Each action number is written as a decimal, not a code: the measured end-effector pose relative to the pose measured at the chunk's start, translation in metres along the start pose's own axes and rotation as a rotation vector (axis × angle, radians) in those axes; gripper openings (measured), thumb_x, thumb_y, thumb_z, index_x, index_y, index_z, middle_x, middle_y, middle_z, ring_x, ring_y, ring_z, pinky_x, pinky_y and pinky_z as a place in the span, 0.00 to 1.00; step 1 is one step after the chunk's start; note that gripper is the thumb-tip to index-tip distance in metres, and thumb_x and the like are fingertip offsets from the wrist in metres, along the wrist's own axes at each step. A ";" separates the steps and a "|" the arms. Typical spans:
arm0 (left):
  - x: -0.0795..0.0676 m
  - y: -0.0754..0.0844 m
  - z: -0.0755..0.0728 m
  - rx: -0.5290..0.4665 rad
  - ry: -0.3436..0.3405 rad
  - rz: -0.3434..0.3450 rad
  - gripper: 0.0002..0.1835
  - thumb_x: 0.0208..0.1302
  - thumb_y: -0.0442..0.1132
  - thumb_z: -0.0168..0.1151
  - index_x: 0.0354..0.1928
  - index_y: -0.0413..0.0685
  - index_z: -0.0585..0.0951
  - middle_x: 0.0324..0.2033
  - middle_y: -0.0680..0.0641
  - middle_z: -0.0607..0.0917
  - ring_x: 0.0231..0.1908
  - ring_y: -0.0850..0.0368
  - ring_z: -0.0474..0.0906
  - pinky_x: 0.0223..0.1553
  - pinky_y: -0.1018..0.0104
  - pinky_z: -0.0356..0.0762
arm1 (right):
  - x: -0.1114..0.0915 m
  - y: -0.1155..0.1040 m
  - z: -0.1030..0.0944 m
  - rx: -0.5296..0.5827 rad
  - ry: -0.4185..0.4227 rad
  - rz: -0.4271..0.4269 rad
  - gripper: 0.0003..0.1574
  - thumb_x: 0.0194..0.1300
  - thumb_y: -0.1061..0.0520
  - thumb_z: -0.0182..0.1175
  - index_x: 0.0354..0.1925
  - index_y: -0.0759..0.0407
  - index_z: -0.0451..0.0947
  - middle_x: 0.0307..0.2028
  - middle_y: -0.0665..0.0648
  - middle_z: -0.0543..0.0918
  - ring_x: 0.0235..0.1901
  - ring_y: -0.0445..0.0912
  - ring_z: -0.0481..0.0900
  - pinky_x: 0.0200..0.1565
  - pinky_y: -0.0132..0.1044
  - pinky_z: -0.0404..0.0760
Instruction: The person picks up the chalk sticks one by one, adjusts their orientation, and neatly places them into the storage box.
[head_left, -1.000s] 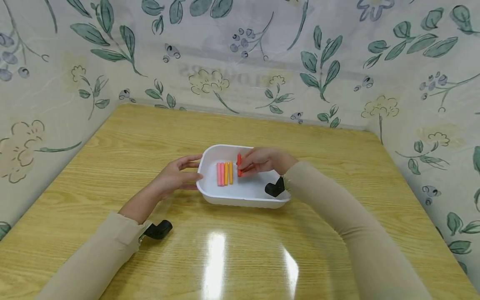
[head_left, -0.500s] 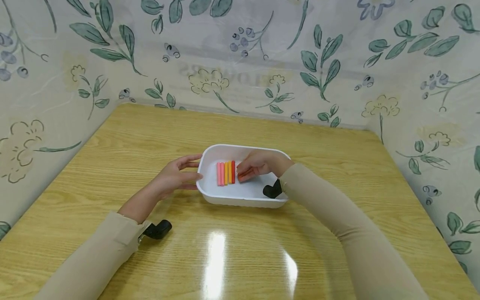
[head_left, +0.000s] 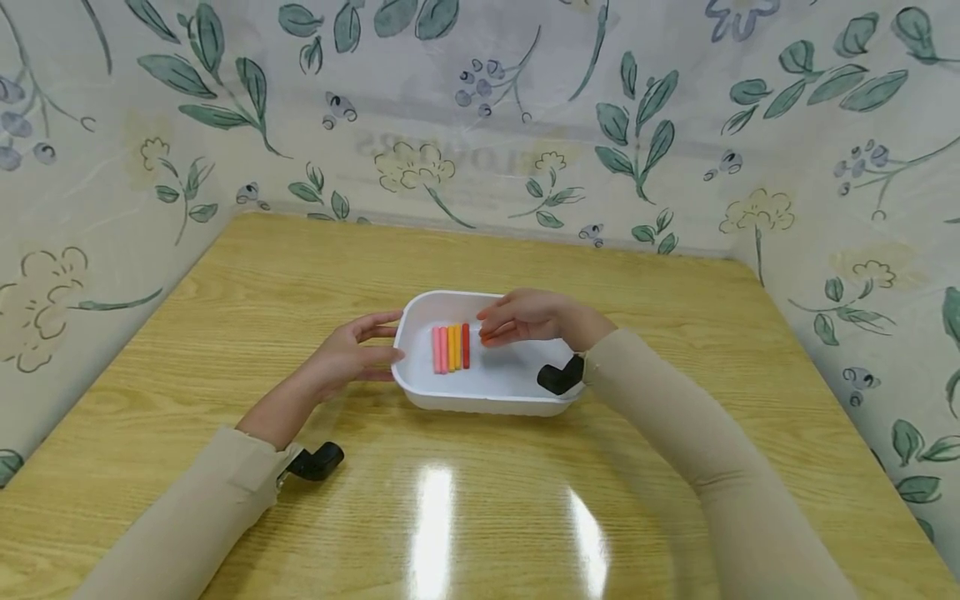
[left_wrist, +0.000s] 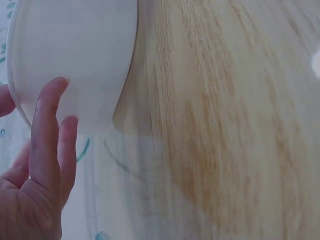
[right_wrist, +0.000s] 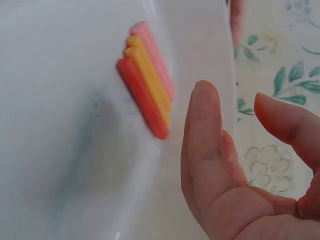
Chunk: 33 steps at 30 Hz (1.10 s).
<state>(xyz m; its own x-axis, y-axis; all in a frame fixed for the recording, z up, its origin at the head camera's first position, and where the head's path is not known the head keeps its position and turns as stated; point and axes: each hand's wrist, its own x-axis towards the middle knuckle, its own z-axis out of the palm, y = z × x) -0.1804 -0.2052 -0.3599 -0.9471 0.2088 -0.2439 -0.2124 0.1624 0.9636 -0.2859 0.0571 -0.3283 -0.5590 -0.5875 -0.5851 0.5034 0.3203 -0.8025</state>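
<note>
A white plastic tray (head_left: 480,403) sits on the table in the head view. Two pink sticks (head_left: 440,350), two yellow-orange sticks (head_left: 453,348) and a red stick (head_left: 466,346) lie side by side near its left end. My left hand (head_left: 348,354) holds that end, thumb at the rim and other fingers along the outside wall; the left wrist view shows fingertips (left_wrist: 62,82) against the wall. My right hand (head_left: 536,317) hovers over the tray just right of the red stick, holding nothing, its fingers extended and the thumb apart in the right wrist view.
Wood-grain tabletop (head_left: 375,517) surrounds the tray. Floral-patterned sheeting (head_left: 480,108) rises behind it and on both sides. A black wrist mount (head_left: 317,461) sticks out from the left cuff, and another black mount (head_left: 561,375) on the right cuff overlaps the tray's front right.
The red stick, first in my right fingers, now lies beside the yellow-orange ones. My right hand has let go and drawn back slightly rightward. The left hand stays at the tray's end.
</note>
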 end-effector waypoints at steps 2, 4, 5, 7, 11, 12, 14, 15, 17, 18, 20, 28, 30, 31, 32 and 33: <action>0.000 0.000 0.000 0.000 0.000 0.000 0.37 0.61 0.30 0.59 0.70 0.44 0.57 0.63 0.34 0.61 0.54 0.36 0.69 0.44 0.51 0.80 | -0.007 0.000 -0.002 0.009 -0.013 -0.028 0.29 0.66 0.69 0.50 0.64 0.74 0.58 0.46 0.67 0.73 0.37 0.49 0.78 0.57 0.44 0.72; 0.000 0.000 0.000 -0.001 0.001 0.002 0.37 0.61 0.30 0.60 0.70 0.44 0.57 0.63 0.34 0.61 0.53 0.36 0.69 0.44 0.51 0.80 | -0.015 0.002 -0.006 0.017 -0.019 -0.055 0.30 0.66 0.69 0.50 0.65 0.75 0.56 0.44 0.65 0.73 0.38 0.49 0.78 0.57 0.44 0.72; 0.000 0.000 0.000 -0.001 0.000 0.002 0.37 0.61 0.30 0.60 0.70 0.44 0.56 0.63 0.34 0.61 0.53 0.36 0.69 0.44 0.51 0.80 | -0.019 0.003 -0.007 0.019 -0.021 -0.067 0.30 0.66 0.69 0.49 0.65 0.75 0.56 0.45 0.66 0.73 0.38 0.49 0.78 0.57 0.44 0.73; 0.000 0.000 0.001 -0.004 0.001 -0.001 0.37 0.61 0.30 0.59 0.70 0.44 0.57 0.63 0.34 0.61 0.53 0.37 0.70 0.44 0.51 0.80 | -0.027 0.005 -0.012 0.028 -0.023 -0.089 0.31 0.67 0.69 0.49 0.65 0.76 0.54 0.44 0.66 0.73 0.38 0.49 0.79 0.56 0.43 0.73; -0.001 0.000 0.001 -0.008 -0.006 0.007 0.37 0.61 0.30 0.59 0.70 0.43 0.56 0.63 0.34 0.60 0.53 0.37 0.70 0.44 0.52 0.80 | -0.043 0.011 -0.021 0.042 -0.007 -0.116 0.31 0.67 0.70 0.48 0.65 0.76 0.53 0.40 0.64 0.76 0.37 0.49 0.80 0.58 0.45 0.71; -0.001 0.001 0.001 -0.011 -0.006 0.009 0.37 0.61 0.30 0.59 0.70 0.43 0.56 0.63 0.33 0.60 0.53 0.37 0.70 0.44 0.52 0.80 | -0.047 0.013 -0.023 0.043 -0.004 -0.122 0.31 0.67 0.69 0.48 0.65 0.76 0.52 0.39 0.63 0.76 0.37 0.48 0.80 0.58 0.46 0.71; -0.002 0.001 0.001 -0.013 -0.009 0.014 0.37 0.61 0.30 0.59 0.70 0.43 0.56 0.63 0.33 0.60 0.53 0.37 0.70 0.44 0.52 0.80 | -0.054 0.016 -0.028 0.049 0.003 -0.129 0.31 0.67 0.69 0.47 0.66 0.76 0.51 0.38 0.62 0.77 0.38 0.49 0.80 0.59 0.46 0.70; -0.002 0.001 0.001 -0.014 -0.010 0.017 0.37 0.61 0.30 0.59 0.70 0.42 0.56 0.63 0.33 0.59 0.53 0.37 0.69 0.44 0.52 0.80 | -0.057 0.018 -0.030 0.054 0.006 -0.133 0.32 0.67 0.69 0.47 0.66 0.76 0.51 0.38 0.61 0.77 0.38 0.49 0.80 0.58 0.46 0.70; -0.002 0.002 0.002 -0.017 -0.011 0.018 0.38 0.61 0.30 0.60 0.70 0.43 0.55 0.63 0.33 0.59 0.53 0.37 0.69 0.44 0.52 0.80 | -0.064 0.023 -0.035 0.067 0.015 -0.143 0.32 0.68 0.69 0.47 0.66 0.76 0.50 0.37 0.61 0.77 0.39 0.49 0.80 0.57 0.45 0.73; -0.002 0.002 0.002 -0.017 -0.012 0.017 0.38 0.61 0.30 0.60 0.71 0.43 0.55 0.63 0.33 0.59 0.53 0.37 0.69 0.44 0.52 0.80 | -0.067 0.026 -0.037 0.069 0.023 -0.151 0.32 0.68 0.69 0.46 0.66 0.76 0.49 0.37 0.60 0.77 0.39 0.49 0.80 0.55 0.43 0.75; -0.002 0.002 0.002 -0.015 -0.013 0.015 0.38 0.61 0.30 0.60 0.71 0.43 0.55 0.64 0.33 0.59 0.53 0.37 0.70 0.44 0.52 0.80 | -0.074 0.031 -0.041 0.077 0.041 -0.165 0.32 0.68 0.69 0.46 0.66 0.77 0.49 0.37 0.60 0.77 0.40 0.50 0.80 0.53 0.42 0.77; -0.002 0.002 0.002 0.001 -0.005 0.008 0.37 0.61 0.30 0.60 0.70 0.43 0.56 0.63 0.33 0.60 0.52 0.39 0.71 0.45 0.52 0.80 | -0.094 0.055 -0.061 0.038 0.132 -0.219 0.31 0.68 0.68 0.46 0.64 0.78 0.50 0.38 0.58 0.77 0.37 0.45 0.79 0.54 0.41 0.76; -0.002 0.003 0.003 0.001 -0.007 0.010 0.37 0.61 0.30 0.60 0.70 0.43 0.56 0.63 0.33 0.59 0.52 0.38 0.70 0.45 0.52 0.80 | -0.098 0.060 -0.066 0.040 0.154 -0.235 0.30 0.68 0.67 0.46 0.64 0.78 0.51 0.38 0.57 0.77 0.37 0.44 0.79 0.55 0.42 0.75; -0.002 0.003 0.003 0.000 -0.007 0.011 0.37 0.61 0.30 0.60 0.70 0.43 0.56 0.63 0.33 0.59 0.53 0.38 0.70 0.45 0.52 0.80 | -0.100 0.063 -0.068 0.041 0.166 -0.241 0.30 0.68 0.67 0.46 0.64 0.78 0.51 0.37 0.56 0.78 0.37 0.43 0.79 0.56 0.43 0.74; -0.002 0.003 0.003 0.001 -0.009 0.012 0.37 0.61 0.30 0.60 0.70 0.43 0.56 0.63 0.33 0.59 0.53 0.38 0.70 0.45 0.52 0.80 | -0.102 0.065 -0.070 0.038 0.180 -0.247 0.30 0.68 0.67 0.46 0.64 0.78 0.51 0.36 0.55 0.78 0.36 0.43 0.79 0.56 0.43 0.74; -0.003 0.004 0.003 0.001 -0.011 0.014 0.37 0.61 0.30 0.60 0.70 0.42 0.55 0.63 0.33 0.59 0.53 0.37 0.70 0.45 0.52 0.80 | -0.104 0.068 -0.072 0.042 0.191 -0.248 0.31 0.68 0.67 0.47 0.64 0.78 0.51 0.35 0.55 0.78 0.36 0.42 0.79 0.56 0.42 0.74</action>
<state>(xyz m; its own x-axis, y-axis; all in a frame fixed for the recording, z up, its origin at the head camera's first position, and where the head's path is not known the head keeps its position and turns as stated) -0.1778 -0.2020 -0.3561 -0.9474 0.2214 -0.2312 -0.1985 0.1604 0.9669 -0.2413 0.1936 -0.3303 -0.7800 -0.4923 -0.3863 0.3602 0.1515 -0.9205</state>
